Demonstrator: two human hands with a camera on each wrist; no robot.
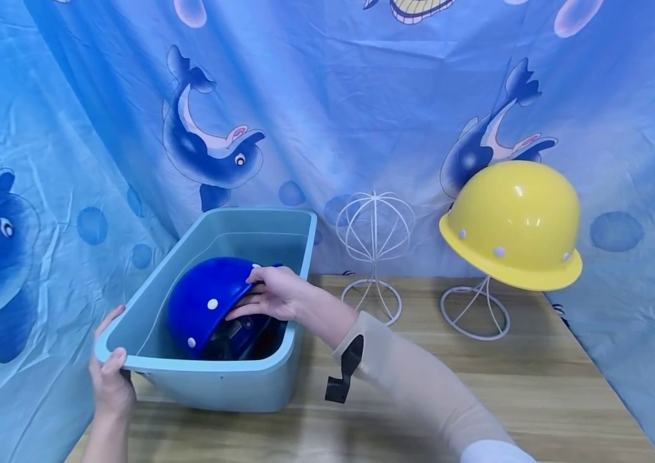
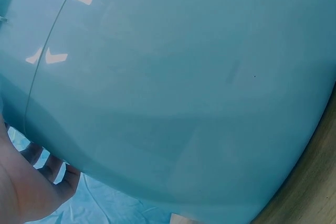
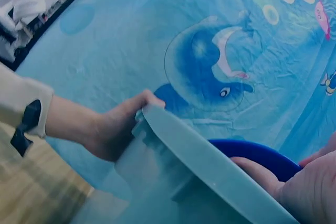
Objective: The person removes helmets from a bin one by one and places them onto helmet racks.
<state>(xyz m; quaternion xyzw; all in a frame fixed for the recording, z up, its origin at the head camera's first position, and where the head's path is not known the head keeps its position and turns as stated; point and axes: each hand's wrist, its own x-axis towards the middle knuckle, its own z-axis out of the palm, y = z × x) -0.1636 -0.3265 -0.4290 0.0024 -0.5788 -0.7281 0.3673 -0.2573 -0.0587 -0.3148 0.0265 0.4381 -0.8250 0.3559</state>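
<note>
A blue hard hat (image 1: 206, 292) with white dots lies on its side inside a light blue plastic tub (image 1: 217, 386), its dark inner lining facing the near right. My right hand (image 1: 272, 292) pinches the hat's edge, thumb outside and fingers within the opening. At the tub's near left corner my left hand (image 1: 112, 373) grips the rim, the thumb over the top. The left wrist view shows the tub's outer wall (image 2: 173, 87) with the left fingers (image 2: 67, 182) along its edge. In the right wrist view the blue hat (image 3: 262, 158) shows beyond the tub rim.
A yellow hard hat (image 1: 515, 222) sits tilted on a white wire stand (image 1: 475, 313) at the right. Between it and the tub stands a bare white wire stand (image 1: 373, 257). Behind the wooden table (image 1: 396, 411) hangs a blue dolphin-print cloth (image 1: 350, 96).
</note>
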